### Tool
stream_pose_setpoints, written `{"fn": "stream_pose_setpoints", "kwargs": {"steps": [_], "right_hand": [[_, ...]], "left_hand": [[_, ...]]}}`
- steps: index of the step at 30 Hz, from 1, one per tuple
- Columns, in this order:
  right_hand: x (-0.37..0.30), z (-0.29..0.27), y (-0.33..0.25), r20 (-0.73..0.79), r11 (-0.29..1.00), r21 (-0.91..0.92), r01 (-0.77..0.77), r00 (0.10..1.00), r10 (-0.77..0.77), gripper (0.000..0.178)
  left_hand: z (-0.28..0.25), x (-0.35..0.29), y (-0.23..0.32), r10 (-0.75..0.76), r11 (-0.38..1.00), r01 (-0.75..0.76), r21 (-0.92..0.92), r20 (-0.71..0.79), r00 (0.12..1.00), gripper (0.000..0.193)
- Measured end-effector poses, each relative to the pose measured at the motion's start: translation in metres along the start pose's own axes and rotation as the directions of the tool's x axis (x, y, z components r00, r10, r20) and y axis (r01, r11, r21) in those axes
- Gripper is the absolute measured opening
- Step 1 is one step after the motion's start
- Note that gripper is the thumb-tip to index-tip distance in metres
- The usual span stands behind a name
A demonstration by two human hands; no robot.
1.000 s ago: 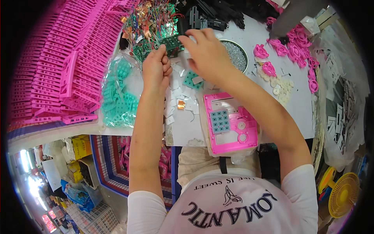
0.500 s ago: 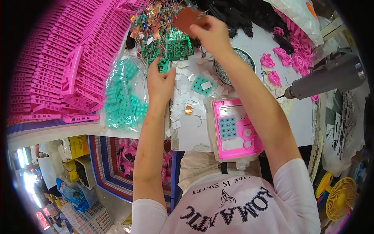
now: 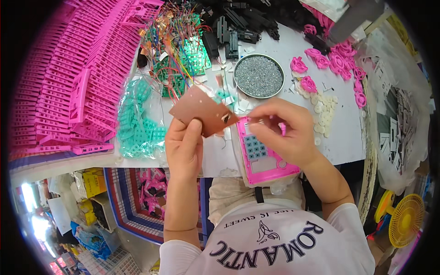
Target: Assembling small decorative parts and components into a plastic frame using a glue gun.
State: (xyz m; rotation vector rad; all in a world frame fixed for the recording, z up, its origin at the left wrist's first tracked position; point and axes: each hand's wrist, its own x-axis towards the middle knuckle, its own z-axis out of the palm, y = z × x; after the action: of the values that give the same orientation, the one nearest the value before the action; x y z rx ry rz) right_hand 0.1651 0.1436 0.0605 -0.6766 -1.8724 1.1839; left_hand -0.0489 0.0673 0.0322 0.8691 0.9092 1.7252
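My left hand (image 3: 185, 149) grips a brown circuit board (image 3: 201, 110) by its lower left edge, thumb on top. The board is tilted above the table, and coloured wires run from behind it toward the wire heap. Beside the board's right corner is my right hand (image 3: 291, 133), its fingers curled in a pinch; whatever lies between the fingertips is too small to make out. Below that hand lies a pink plastic casing (image 3: 275, 174), partly covered by it. A blue-grey rubber keypad (image 3: 255, 147) sits in the casing.
Green circuit boards (image 3: 197, 55) with tangled wires, black parts (image 3: 227, 34) and a round bowl of screws (image 3: 259, 75) stand at the back. Pink casings (image 3: 55, 82) and bagged turquoise keypads (image 3: 142, 133) fill the left. Pink rings (image 3: 339, 57) and a grey power driver (image 3: 357, 20) are right.
The brown board has come from the back toward me and passed from my right hand into my left. My right hand has moved down beside it. The driver appears farther up.
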Motion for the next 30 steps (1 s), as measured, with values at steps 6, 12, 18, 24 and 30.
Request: {"fn": "stream_pose_setpoints", "kwargs": {"steps": [6, 12, 18, 24, 30], "right_hand": [[-0.006, 0.005, 0.004, -0.144, 0.877, -0.324, 0.354, 0.898, -0.416, 0.032], [0.004, 0.015, 0.01, -0.037, 0.76, -0.426, 0.49, 0.83, -0.556, 0.033], [-0.006, 0.015, 0.013, 0.043, 0.792, -0.374, 0.482, 0.863, -0.504, 0.036], [-0.006, 0.02, 0.006, -0.048, 0.862, -0.324, 0.39, 0.903, -0.427, 0.037], [-0.005, 0.015, 0.005, -0.012, 0.817, -0.381, 0.433, 0.881, -0.472, 0.039]], "left_hand": [[-0.022, -0.028, -0.017, -0.156, 0.95, 0.199, -0.24, 0.186, 0.97, 0.036], [-0.019, -0.04, -0.023, -0.202, 0.933, 0.247, -0.26, 0.189, 0.961, 0.039], [-0.005, -0.043, -0.024, -0.193, 0.953, 0.203, -0.223, 0.066, 0.979, 0.045], [-0.003, -0.042, -0.026, -0.127, 0.973, 0.152, -0.176, 0.146, 0.981, 0.053], [-0.011, -0.041, -0.038, -0.097, 0.975, 0.122, -0.185, 0.138, 0.986, 0.06]]}}
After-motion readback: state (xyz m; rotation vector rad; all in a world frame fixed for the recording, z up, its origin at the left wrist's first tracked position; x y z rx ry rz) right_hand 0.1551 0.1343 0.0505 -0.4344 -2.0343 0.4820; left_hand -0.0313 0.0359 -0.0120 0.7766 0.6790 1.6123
